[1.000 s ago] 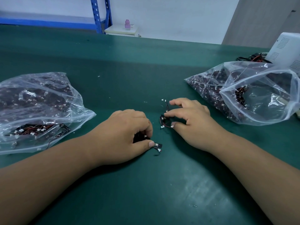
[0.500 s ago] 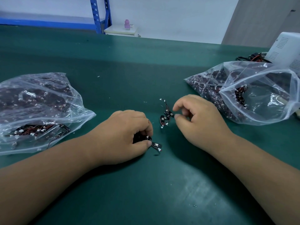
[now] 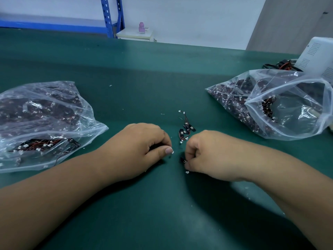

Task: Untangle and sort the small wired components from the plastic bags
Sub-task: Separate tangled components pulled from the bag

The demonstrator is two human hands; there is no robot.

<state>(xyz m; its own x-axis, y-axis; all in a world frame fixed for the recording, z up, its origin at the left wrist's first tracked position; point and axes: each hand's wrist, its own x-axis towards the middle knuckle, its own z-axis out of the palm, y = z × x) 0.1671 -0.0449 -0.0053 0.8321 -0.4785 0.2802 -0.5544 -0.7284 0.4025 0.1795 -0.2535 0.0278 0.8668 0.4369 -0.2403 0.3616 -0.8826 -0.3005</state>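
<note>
Your left hand (image 3: 142,150) is pinching a white connector (image 3: 172,152); your right hand (image 3: 207,154), curled tight, is gripping a black wired component (image 3: 182,160), both at the worktop's (image 3: 162,69) middle.

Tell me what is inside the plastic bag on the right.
The right bag holds a dark mass of wired components with white connectors. Crinkled, glaring plastic hides how they are tangled.

Your station: surroundings as found.
You work at a green-surfaced table (image 3: 162,73); past its far edge stand a white wall (image 3: 198,15), a blue steel rack (image 3: 106,15) at left, a low white cabinet (image 3: 126,36) bearing a pink bottle (image 3: 141,28), and a grey-brown panel (image 3: 288,20) at right. Light is even and diffuse.
</note>
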